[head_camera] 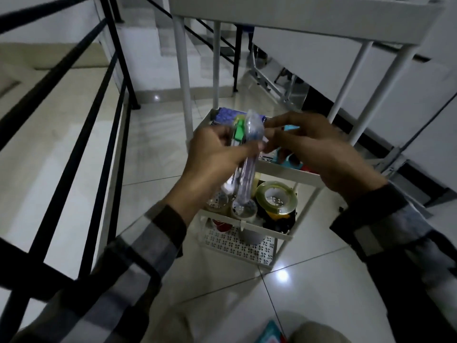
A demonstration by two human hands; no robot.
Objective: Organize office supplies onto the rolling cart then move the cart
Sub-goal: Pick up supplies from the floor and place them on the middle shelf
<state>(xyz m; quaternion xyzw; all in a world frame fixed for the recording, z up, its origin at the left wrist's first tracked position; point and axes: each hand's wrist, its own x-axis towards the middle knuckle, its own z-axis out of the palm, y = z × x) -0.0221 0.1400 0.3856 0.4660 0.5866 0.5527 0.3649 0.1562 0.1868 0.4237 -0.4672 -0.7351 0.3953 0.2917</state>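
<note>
Above the white rolling cart [269, 169], at the centre of the view, both hands hold a clear plastic packet [247, 154] that hangs nearly upright, with something green [239, 134] at its upper end; its contents are too blurred to name. The left hand [217, 154] has its fingers curled round the packet's upper part from nine o'clock. The right hand [314, 147] meets it from three o'clock, thumb and fingertips pinching the packet's top edge. Both wrists wear dark and grey checked sleeves [153, 233].

Below the hands the cart's tiers step down toward six o'clock. A blue patterned item [228, 113] lies at the far end of the upper shelf in view, and teal and red things [291, 162] lie under the right hand. The next shelf down holds a large roll of clear tape [275, 198] and smaller tape rolls [243, 209] just beside it at nine o'clock, with a dark mass under the big roll. The lowest perforated tray [237, 243] holds a grey cup [249, 235] and a red item [222, 226]. The cart's top tray [296, 16] crosses twelve o'clock on thin white posts.

A black railing [81, 115] runs close along the cart from nine to seven o'clock, over a stairwell. White panels with a dark base [371, 90] close in from one to three o'clock. Glossy tiled floor [309, 280] lies open from five to six o'clock, where a teal packet [269, 332] lies at the bottom edge.
</note>
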